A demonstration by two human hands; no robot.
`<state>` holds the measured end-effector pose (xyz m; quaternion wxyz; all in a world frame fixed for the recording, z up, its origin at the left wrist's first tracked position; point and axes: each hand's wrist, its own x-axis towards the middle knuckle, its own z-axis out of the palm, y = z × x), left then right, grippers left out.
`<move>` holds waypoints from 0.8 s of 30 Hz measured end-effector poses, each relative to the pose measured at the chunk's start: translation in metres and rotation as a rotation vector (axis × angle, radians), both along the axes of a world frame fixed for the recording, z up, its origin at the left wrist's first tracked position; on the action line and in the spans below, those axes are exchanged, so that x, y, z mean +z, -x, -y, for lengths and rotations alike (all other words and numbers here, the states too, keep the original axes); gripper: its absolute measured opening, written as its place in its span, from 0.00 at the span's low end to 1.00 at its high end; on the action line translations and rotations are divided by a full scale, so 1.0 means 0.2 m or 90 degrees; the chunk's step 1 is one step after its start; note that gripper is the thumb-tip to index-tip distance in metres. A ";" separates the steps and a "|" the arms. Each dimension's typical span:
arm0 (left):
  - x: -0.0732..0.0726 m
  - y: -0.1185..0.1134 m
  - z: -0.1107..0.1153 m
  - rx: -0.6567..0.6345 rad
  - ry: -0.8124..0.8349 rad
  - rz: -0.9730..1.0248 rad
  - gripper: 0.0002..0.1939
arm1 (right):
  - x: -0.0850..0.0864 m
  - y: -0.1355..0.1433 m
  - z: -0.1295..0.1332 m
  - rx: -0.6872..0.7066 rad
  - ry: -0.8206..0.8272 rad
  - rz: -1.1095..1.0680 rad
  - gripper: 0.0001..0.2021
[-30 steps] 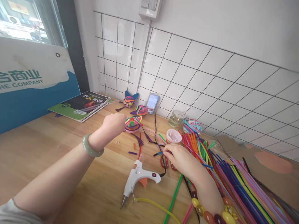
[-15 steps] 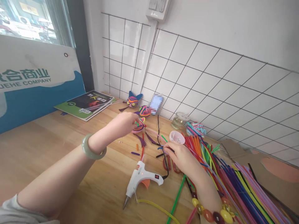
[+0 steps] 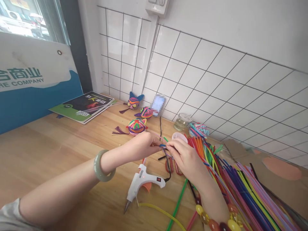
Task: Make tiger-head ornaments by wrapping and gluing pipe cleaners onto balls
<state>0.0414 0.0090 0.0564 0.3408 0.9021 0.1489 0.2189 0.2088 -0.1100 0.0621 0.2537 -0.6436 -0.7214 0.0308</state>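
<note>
Hands [image 3: 187, 158] nearly meeting, blue strip [image 3: 162, 145] between their fingertips

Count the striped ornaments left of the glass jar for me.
3: a blue-eared ornament near the wall, a second ornament beside the phone, and a third ornament just beyond the left hand. That hand could hide more.

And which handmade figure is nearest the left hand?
The rainbow figure, just beyond the left hand; the blue-eared one, the purple-tailed one and the pale-blue one sit farther away.
</note>
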 end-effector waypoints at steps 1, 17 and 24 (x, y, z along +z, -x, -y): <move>0.00 0.00 0.01 0.016 0.002 0.010 0.10 | 0.00 0.00 0.00 -0.004 -0.005 0.005 0.08; -0.03 0.00 0.08 0.031 -0.629 -0.064 0.09 | -0.01 0.00 0.00 0.001 -0.042 0.106 0.12; -0.06 -0.01 0.03 -0.039 -0.636 -0.004 0.07 | 0.01 -0.01 0.01 -0.028 0.073 0.073 0.10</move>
